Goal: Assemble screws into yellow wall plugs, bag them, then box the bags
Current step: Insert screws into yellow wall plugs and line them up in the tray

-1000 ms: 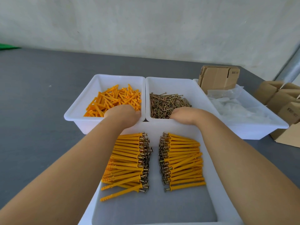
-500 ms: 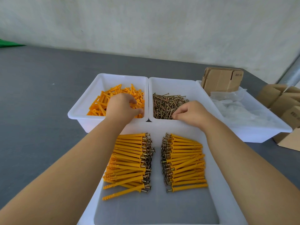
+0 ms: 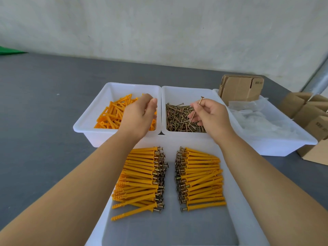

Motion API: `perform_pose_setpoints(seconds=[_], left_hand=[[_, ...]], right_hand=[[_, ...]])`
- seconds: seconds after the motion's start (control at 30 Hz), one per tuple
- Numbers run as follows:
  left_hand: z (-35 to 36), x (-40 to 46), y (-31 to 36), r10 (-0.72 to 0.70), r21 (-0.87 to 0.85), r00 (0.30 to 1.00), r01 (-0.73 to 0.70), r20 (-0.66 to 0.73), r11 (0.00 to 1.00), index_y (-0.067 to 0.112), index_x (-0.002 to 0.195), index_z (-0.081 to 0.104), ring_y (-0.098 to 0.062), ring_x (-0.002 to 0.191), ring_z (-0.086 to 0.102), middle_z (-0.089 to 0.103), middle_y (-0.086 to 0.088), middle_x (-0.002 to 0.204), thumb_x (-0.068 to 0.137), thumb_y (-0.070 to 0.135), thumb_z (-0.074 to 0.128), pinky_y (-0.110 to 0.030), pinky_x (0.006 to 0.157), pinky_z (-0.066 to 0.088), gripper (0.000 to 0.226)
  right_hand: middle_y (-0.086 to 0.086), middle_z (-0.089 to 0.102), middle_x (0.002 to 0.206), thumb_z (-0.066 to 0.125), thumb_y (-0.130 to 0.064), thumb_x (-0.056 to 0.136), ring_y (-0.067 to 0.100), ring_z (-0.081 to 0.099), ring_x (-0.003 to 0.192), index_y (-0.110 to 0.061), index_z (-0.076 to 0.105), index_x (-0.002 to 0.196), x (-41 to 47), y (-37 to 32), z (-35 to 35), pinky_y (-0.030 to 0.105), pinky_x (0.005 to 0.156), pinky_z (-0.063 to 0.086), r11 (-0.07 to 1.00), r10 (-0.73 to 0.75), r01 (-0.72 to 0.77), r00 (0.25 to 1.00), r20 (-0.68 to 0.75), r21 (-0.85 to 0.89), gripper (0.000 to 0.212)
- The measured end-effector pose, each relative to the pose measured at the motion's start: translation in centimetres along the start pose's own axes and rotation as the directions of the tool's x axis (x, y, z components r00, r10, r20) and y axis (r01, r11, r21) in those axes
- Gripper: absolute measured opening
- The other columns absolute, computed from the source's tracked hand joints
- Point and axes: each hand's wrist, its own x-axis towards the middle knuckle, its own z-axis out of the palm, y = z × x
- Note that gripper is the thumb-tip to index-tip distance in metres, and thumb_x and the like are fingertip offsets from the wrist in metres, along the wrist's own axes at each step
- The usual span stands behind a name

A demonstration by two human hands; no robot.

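Right hand [image 3: 211, 116] pinches one thin brass-coloured metal screw [image 3: 196, 110], tilted, above the white plastic screw bin [image 3: 186, 91]. Left hand [image 3: 138, 118] curled over the orange-yellow plastic wall plugs [image 3: 113, 116]; its grip contents can't be told.

Plugs [image 3: 113, 115]: loose yellow heap in the far-left bin [image 3: 92, 119], piled toward its near side.
Screws [image 3: 177, 118]: brassy tangle in the middle bin [image 3: 179, 91], against its near wall.
Held screw [image 3: 196, 110]: one, tilted, head up, pinched in the right hand [image 3: 211, 118] above the heap.
Assembled plugs [image 3: 142, 176]: two neat stacks in the near tray [image 3: 237, 201], lying flat, screw heads facing the centre gap; right stack [image 3: 202, 176] beside it.
Bags [image 3: 262, 121]: clear, crumpled, in the far-right bin [image 3: 284, 148].
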Motion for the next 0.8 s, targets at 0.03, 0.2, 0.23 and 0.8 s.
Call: perform_pose_setpoints(seconds=[0.03,0.2,0.23,0.8], left_hand=[[0.0,-0.2,0.1,0.011,-0.021,1.0,-0.011,0.014,1.0,0.011,0.092,0.058,-0.004,0.082,0.068,0.068,0.003,0.088,0.107,0.034,0.034,-0.045,0.073,0.058,0.036],[0.2,-0.7,0.4,-0.023,-0.236,0.993,0.05,0.117,0.97,0.017,0.096,0.07,-0.005,0.094,0.068,0.072,0.005,0.095,0.107,0.041,0.034,-0.041,0.085,0.058,0.045],[0.3,-0.8,0.5,-0.034,-0.271,0.992,0.066,0.121,0.96,0.017,0.094,0.072,-0.009,0.094,0.068,0.074,0.003,0.093,0.106,0.042,0.036,-0.04,0.082,0.057,0.045],[2.5,-2.0,1.8,-0.009,-0.525,0.932,0.212,0.361,0.824,0.006,0.097,0.072,-0.01,0.062,0.068,0.072,-0.002,0.075,0.094,0.009,0.066,-0.024,0.06,0.057,0.007]], right_hand=[[-0.01,0.075,0.075,0.052,-0.019,0.103,0.009,0.071,0.069,-0.019,0.067,0.103,0.0,0.0,0.1,0.023,0.062,0.05,1.0,-0.005,0.005,1.0,-0.001,0.009,0.015],[-0.008,0.076,0.078,0.056,-0.015,0.101,0.006,0.072,0.072,-0.025,0.05,0.135,-0.1,0.0,0.0,0.013,0.06,0.05,0.999,-0.026,0.027,0.999,-0.029,0.036,0.036],[-0.008,0.076,0.078,0.057,-0.014,0.101,0.006,0.072,0.072,-0.024,0.05,0.135,-0.1,0.0,0.0,0.011,0.06,0.05,0.999,-0.032,0.033,0.999,-0.034,0.037,0.036],[-0.005,0.077,0.078,0.059,-0.014,0.099,0.008,0.069,0.068,-0.018,0.057,0.122,-1.1,-2.9,1.7,0.016,0.066,0.052,0.955,-0.199,0.247,0.944,-0.264,0.165,0.024]])
